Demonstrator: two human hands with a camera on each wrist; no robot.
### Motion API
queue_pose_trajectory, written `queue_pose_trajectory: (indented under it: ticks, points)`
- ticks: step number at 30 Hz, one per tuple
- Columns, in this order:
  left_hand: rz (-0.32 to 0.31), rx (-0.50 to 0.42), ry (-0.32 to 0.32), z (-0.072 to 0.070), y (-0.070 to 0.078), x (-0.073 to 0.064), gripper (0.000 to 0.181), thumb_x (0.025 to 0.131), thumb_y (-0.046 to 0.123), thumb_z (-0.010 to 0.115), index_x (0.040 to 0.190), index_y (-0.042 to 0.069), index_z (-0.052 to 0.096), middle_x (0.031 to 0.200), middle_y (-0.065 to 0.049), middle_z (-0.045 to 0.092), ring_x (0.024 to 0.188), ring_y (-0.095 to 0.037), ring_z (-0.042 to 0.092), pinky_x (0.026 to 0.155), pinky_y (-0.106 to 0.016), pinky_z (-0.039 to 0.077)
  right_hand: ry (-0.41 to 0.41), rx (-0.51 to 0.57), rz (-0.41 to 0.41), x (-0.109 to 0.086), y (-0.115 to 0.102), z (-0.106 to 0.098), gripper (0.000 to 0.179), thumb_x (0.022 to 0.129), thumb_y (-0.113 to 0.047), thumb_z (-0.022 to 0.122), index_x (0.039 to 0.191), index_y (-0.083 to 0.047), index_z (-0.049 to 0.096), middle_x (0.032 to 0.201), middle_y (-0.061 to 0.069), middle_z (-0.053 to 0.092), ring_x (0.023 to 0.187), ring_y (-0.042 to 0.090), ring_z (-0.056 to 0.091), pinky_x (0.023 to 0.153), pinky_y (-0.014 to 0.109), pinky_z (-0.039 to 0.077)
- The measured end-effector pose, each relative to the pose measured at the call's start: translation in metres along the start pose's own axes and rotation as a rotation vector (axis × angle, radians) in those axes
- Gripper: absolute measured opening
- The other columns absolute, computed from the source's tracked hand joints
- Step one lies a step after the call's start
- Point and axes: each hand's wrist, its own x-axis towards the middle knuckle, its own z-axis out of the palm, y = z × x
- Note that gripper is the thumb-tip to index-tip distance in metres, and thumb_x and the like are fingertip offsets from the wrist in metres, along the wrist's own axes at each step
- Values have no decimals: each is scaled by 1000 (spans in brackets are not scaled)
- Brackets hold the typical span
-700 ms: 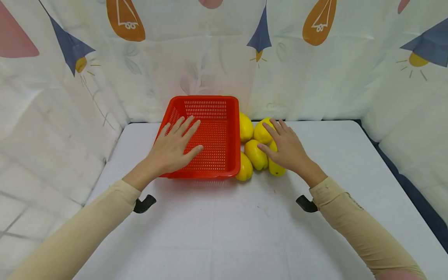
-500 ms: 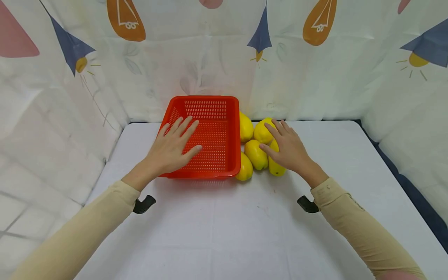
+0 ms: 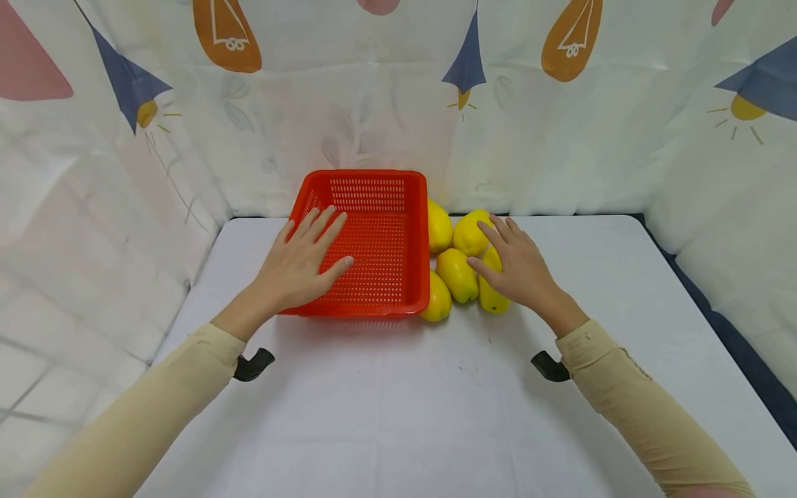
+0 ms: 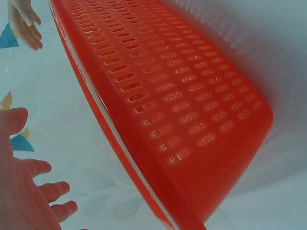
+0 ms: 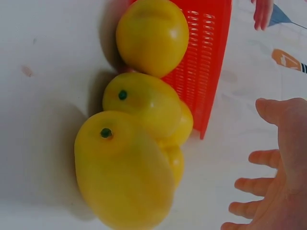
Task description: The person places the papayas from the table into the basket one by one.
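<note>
A red plastic basket (image 3: 416,242) with slotted walls stands on the table, and nothing lies inside it. My left hand (image 3: 297,266) hovers over its left front part, fingers spread, holding nothing; the left wrist view has the hand (image 4: 24,187) above the rim. Beside the basket's right wall sits a cluster of several yellow fruits that look like mangoes (image 3: 456,275), some with green stem ends (image 5: 122,177). Over the cluster's right side hangs my right hand (image 3: 519,266), fingers spread. In the right wrist view that hand (image 5: 283,177) is apart from the fruits.
A white cloth covers the table (image 3: 386,408). Behind it and at both sides hang pale curtains (image 3: 398,124) printed with lamps and bulbs. Dark straps (image 3: 254,364) show at both wrists.
Both hands have drifted slightly apart, the left one leftward and the right one rightward. The basket and the fruits stay in place.
</note>
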Motion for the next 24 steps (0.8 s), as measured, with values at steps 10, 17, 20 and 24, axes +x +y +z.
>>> queue_pose_trajectory:
  ticks: [10, 17, 20, 24]
  points:
    - [-18, -5, 12, 4, -6, -2, 75, 97, 57, 39, 156, 22, 9, 163, -9, 13, 150, -34, 10, 117, -62, 8, 3, 12, 20, -1, 4, 3, 73, 94, -48, 55, 152, -13, 27, 159, 17, 24, 146, 44, 17, 116, 62, 17]
    - [-30, -22, 8, 5, -9, -4, 75, 97, 56, 40, 156, 21, 10, 163, -10, 12, 150, -34, 9, 117, -62, 7, -3, 27, 49, -4, 8, 5, 73, 94, -49, 54, 152, -13, 27, 159, 16, 23, 147, 44, 16, 117, 62, 15]
    - [-31, -27, 11, 6, -11, -5, 75, 97, 55, 41, 156, 19, 12, 163, -10, 12, 150, -34, 9, 117, -62, 7, 1, 36, 53, -5, 10, 6, 73, 94, -49, 53, 152, -12, 28, 159, 17, 23, 147, 44, 16, 116, 62, 16]
    - [-33, -32, 23, 8, -13, -5, 74, 97, 55, 41, 156, 19, 13, 163, -11, 14, 150, -35, 11, 117, -62, 8, 5, 52, 55, -6, 11, 6, 73, 94, -49, 53, 152, -11, 28, 159, 17, 23, 147, 44, 16, 116, 62, 16]
